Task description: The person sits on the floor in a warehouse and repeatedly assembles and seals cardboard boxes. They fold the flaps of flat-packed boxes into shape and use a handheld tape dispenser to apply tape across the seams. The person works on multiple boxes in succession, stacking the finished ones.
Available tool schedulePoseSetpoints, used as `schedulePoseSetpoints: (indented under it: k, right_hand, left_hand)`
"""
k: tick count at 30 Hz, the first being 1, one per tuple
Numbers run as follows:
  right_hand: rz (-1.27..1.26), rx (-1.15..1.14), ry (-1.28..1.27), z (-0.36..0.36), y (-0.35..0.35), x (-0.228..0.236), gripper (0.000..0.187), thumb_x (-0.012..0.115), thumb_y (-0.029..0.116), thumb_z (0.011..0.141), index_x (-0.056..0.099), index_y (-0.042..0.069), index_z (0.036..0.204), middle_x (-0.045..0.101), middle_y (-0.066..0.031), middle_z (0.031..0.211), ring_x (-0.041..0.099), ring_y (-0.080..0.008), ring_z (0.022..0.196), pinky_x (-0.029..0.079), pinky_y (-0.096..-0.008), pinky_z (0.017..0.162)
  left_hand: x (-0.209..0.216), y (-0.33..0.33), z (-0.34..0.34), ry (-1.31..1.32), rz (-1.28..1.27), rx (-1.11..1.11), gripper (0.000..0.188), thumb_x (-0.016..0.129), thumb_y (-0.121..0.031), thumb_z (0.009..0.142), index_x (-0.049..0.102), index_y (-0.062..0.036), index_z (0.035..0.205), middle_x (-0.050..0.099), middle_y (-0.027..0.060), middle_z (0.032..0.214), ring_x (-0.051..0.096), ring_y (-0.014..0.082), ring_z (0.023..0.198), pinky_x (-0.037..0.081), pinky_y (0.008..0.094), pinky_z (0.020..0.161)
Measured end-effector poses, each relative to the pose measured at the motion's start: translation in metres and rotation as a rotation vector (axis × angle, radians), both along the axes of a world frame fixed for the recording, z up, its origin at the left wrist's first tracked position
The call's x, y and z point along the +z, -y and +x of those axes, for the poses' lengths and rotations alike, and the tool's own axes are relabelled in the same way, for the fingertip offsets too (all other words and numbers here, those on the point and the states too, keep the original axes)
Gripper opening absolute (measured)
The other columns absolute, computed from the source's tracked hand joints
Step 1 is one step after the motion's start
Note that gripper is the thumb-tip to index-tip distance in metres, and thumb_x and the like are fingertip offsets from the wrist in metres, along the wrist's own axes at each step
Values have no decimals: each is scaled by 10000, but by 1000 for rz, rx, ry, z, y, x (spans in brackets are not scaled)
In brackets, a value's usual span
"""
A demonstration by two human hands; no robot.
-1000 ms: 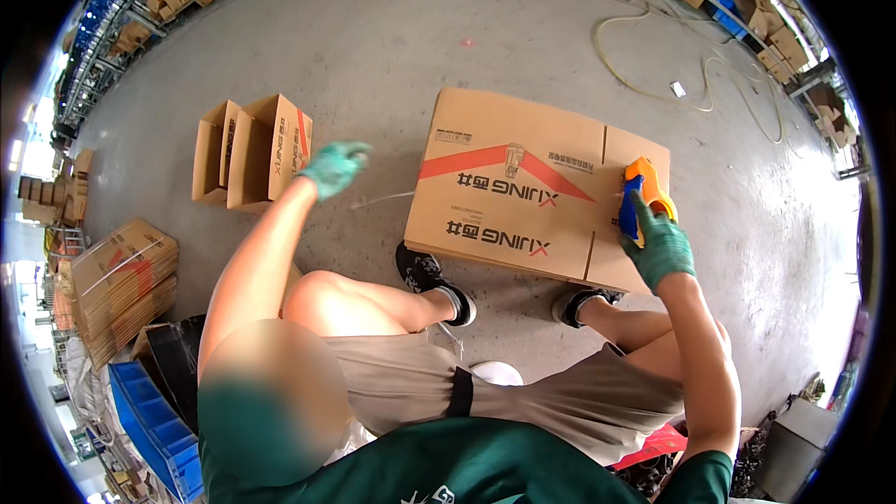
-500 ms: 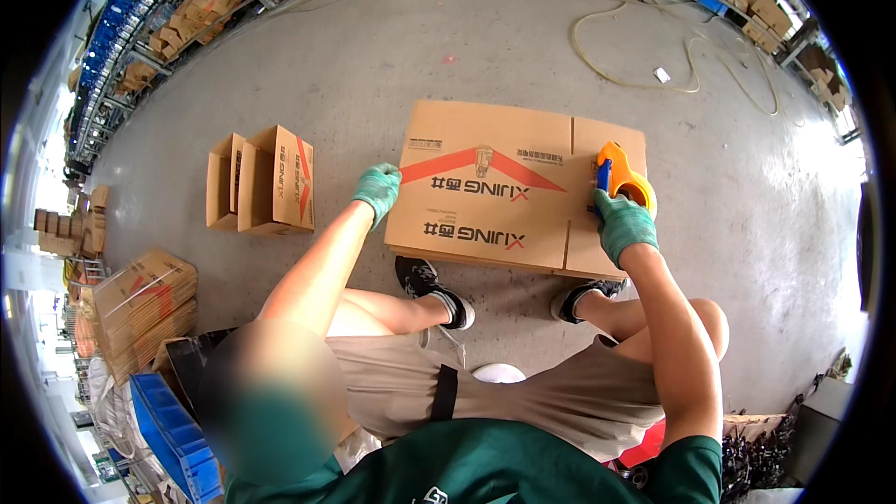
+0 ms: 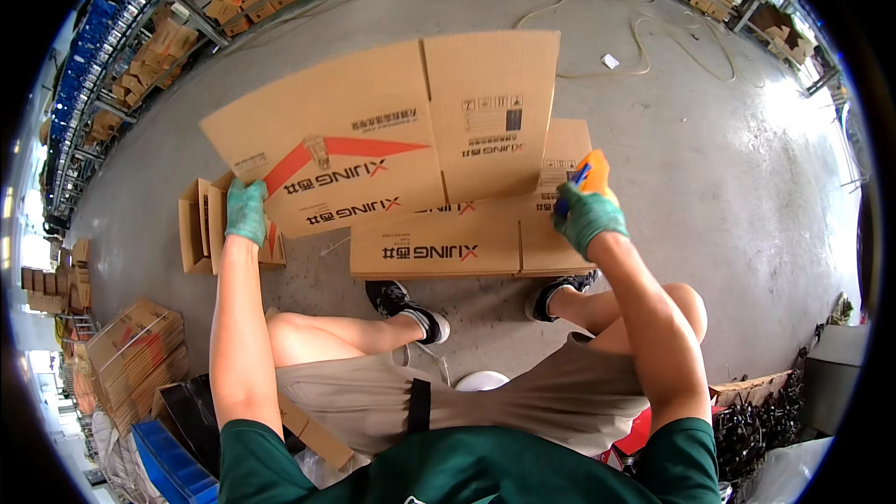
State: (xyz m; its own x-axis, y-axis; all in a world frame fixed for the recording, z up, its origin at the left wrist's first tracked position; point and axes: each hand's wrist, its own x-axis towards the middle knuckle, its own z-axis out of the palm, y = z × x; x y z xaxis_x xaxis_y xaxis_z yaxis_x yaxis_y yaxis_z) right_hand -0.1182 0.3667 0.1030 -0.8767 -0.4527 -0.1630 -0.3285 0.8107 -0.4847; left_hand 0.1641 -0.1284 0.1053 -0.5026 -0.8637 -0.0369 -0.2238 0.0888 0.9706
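A flattened cardboard carton [image 3: 373, 112] with a red roof-shaped stripe is raised and tilted above a stack of like flat cartons [image 3: 499, 247]. My left hand [image 3: 246, 213], in a green glove, grips its lower left edge. In my gloved right hand [image 3: 595, 221] is an orange and blue tape dispenser [image 3: 595, 170], held by its handle at the right end of the stack. The fingers of that hand are closed around the handle. Much of the stack's top lies hidden behind the raised carton.
Open cardboard boxes [image 3: 198, 224] stand on the floor at left, partly behind my left hand. Nearer are a strapped bundle of flat cartons [image 3: 140, 359] and a blue crate [image 3: 173, 467]. A hose [image 3: 642, 42] loops across the floor ahead. Black parts [image 3: 775, 420] lie heaped at lower right.
The top carton has come up off the stack and swung to the left in my left hand. My right hand still holds the tape dispenser, slightly further left in view.
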Motion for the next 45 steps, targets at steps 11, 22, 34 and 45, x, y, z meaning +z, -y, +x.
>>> schedulePoseSetpoints:
  k: [11, 22, 34, 45]
  right_hand:
    - [-269, 457, -933, 9, 62, 133, 584, 758, 198, 803, 568, 138, 1352, 512, -125, 1413, 466, -419, 1320, 413, -563, 1040]
    - [-275, 537, -927, 28, 72, 121, 635, 648, 36, 785, 525, 108, 1404, 469, -102, 1498, 322, -458, 1458, 162, -696, 1163]
    - [-507, 798, -594, 25, 84, 165, 310, 602, -88, 800, 650, 143, 1001, 513, -148, 1467, 330, -468, 1455, 216, -633, 1194]
    - [-445, 767, -424, 3, 97, 81, 436, 587, 33, 881, 625, 96, 1311, 667, -108, 1263, 577, -344, 1262, 341, -486, 1174]
  left_hand:
    - [-27, -14, 18, -33, -21, -38, 468, 540, 45, 893, 572, -23, 1355, 665, 43, 1211, 598, 144, 1036, 473, 283, 941]
    - [-41, -16, 25, -13, -26, -48, 503, 591, 30, 897, 525, -20, 1393, 633, 81, 1280, 583, 176, 1122, 455, 311, 996]
    - [0, -70, 15, -159, 207, -549, 766, 708, -86, 909, 300, -111, 1556, 476, 11, 1369, 481, 138, 1184, 447, 296, 1026]
    - [75, -103, -14, -378, -414, -570, 660, 547, -609, 978, 648, -25, 1271, 623, 105, 1318, 474, 206, 1354, 453, 369, 1068]
